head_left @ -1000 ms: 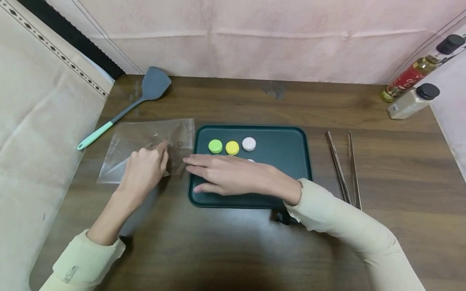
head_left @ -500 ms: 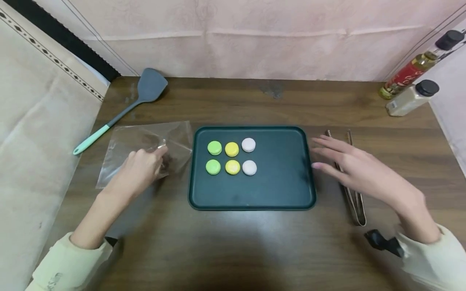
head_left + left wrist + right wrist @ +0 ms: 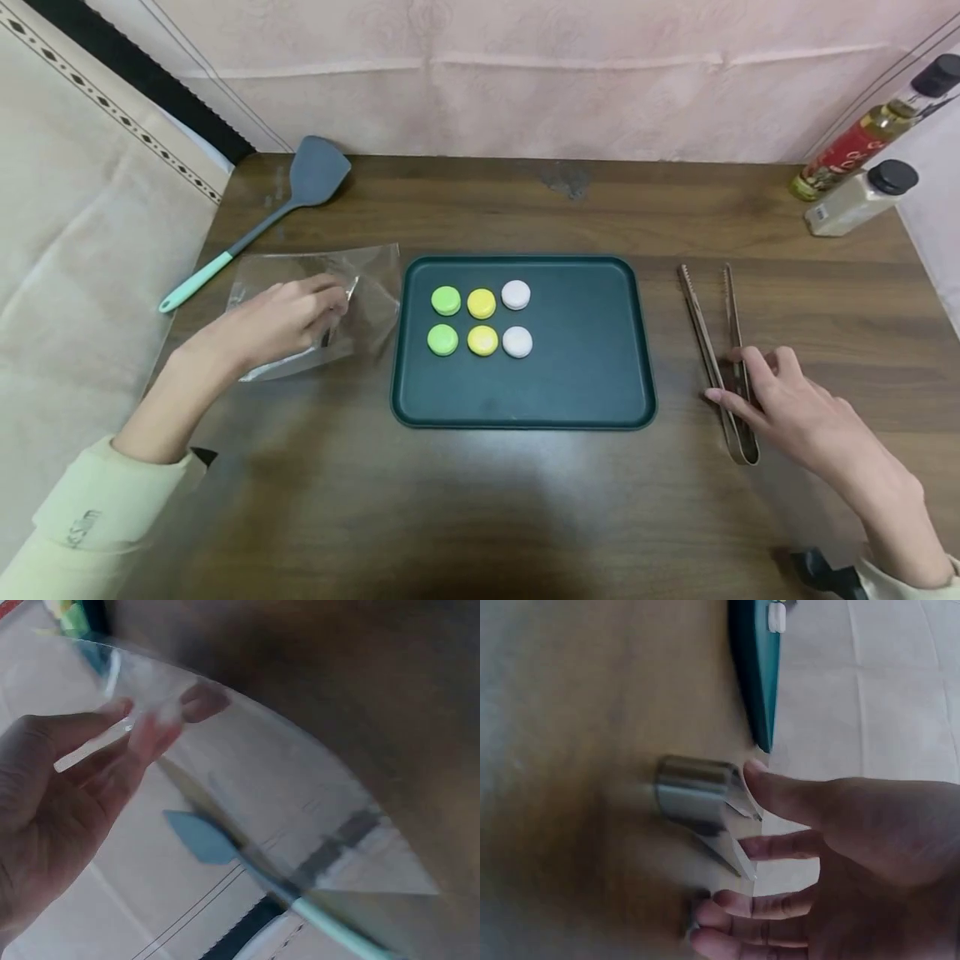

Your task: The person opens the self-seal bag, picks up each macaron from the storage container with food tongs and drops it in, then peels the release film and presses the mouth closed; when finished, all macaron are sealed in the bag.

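Observation:
My left hand [image 3: 281, 321] pinches a clear plastic bag [image 3: 375, 279] left of the tray. In the left wrist view, the bag [image 3: 277, 765] hangs from the thumb and fingertips, one side spread out. At the right, my right hand [image 3: 810, 412] reaches over metal tongs [image 3: 701, 333] that lie on the table with their arms spread. Its thumb is at the left arm and its forefinger at the right arm. From the right wrist view, the thumb and forefinger sit close around the bent end of the tongs [image 3: 694, 787], while the other fingers are loosely bent.
A dark green tray [image 3: 585, 358] holds two rows of round, macaron-like pieces: green [image 3: 442, 340], yellow [image 3: 482, 340] and white [image 3: 517, 342]. A spatula [image 3: 318, 171] lies at the back left. An oil bottle [image 3: 851, 154] and a black-capped jar [image 3: 847, 207] stand at the back right.
My right hand has moved from over the tray to the tongs, uncovering the front row of pieces. My left hand has turned and lifted part of the bag, which is now more folded.

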{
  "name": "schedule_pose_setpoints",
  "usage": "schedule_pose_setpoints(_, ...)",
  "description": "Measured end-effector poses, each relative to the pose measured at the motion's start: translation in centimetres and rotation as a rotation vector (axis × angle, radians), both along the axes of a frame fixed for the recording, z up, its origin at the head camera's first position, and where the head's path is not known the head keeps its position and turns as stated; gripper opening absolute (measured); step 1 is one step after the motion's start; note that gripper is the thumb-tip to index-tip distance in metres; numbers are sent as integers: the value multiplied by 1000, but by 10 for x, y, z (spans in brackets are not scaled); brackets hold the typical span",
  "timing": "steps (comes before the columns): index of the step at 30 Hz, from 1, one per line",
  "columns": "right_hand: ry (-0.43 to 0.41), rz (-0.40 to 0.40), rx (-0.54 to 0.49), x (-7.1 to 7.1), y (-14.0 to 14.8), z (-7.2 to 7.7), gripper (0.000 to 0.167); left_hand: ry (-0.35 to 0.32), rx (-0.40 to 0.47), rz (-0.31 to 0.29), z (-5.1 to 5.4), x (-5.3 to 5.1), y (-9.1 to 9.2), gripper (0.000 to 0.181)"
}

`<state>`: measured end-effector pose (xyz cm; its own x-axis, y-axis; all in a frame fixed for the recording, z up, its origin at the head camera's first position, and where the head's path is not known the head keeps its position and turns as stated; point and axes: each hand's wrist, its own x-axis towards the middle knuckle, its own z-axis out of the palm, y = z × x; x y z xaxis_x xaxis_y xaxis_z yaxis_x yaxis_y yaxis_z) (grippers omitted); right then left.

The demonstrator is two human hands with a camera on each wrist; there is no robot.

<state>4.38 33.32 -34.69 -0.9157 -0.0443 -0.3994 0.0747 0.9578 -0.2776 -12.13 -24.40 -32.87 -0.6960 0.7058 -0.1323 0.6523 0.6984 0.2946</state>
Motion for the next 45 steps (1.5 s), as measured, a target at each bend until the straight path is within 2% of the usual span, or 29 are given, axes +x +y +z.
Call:
schedule_pose_setpoints(4, 12, -9, 7, -2, -3, -4, 59, 111, 105, -48, -28, -3, -4, 11)
schedule_pose_setpoints(6, 26, -5, 9, -3, -4, -7, 60, 164, 190, -52, -52, -8, -9, 14)
schedule_pose_setpoints(9, 50, 1, 5, -5, -5, -12, 61, 174, 284, -6, -76, -11, -13, 17)
schedule_pose_setpoints(11, 58, 2, 2, -6, -5, -13, 60, 151, 332, 35, -89, -13, -15, 17)
schedule_pose_setpoints(13, 60, -1, -2, -5, -5, -14, 60, 99, 347, 98, -85, -9, -10, 20)
schedule_pose_setpoints(15, 61, -6, -4, -5, -5, -14, 60, 66, 364, 159, -89, -8, -9, 36)
schedule_pose_setpoints(18, 59, -9, -5, -4, -5, -14, 62, 12, 404, 226, -83, -2, -5, 60)
schedule_pose_setpoints(21, 68, -3, -5, -4, -6, -14, 63, -10, 450, 218, -86, -1, -8, 60)
schedule_pose_setpoints(25, 65, 2, -1, -4, -6, -13, 66, 36, 445, 146, -101, -10, -20, 52)
schedule_pose_setpoints(27, 63, 2, 1, -4, -6, -13, 68, 60, 430, 135, -109, -15, -27, 55)
schedule_pose_setpoints(29, 67, 4, 2, -4, -6, -13, 68, 85, 423, 139, -111, -16, -30, 58)
schedule_pose_setpoints(31, 78, 6, 1, -4, -7, -13, 69, 101, 412, 165, -103, -10, -26, 62)
schedule_pose_setpoints(34, 103, 7, 7, -4, -9, -14, 73, 129, 385, 194, -82, 5, -11, 66)
schedule_pose_setpoints(36, 117, 2, 13, -4, -12, -16, 80, 150, 346, 209, -70, 15, 0, 62)
schedule_pose_setpoints(38, 135, 5, 23, -3, -16, -18, 86, 173, 308, 228, -65, 22, 8, 55)
schedule_pose_setpoints(41, 154, 5, 29, -4, -22, -20, 90, 201, 267, 278, -66, 28, 16, 48)
schedule_pose_setpoints(45, 166, 5, 22, -6, -27, -19, 85, 237, 247, 366, -86, 23, 18, 46)
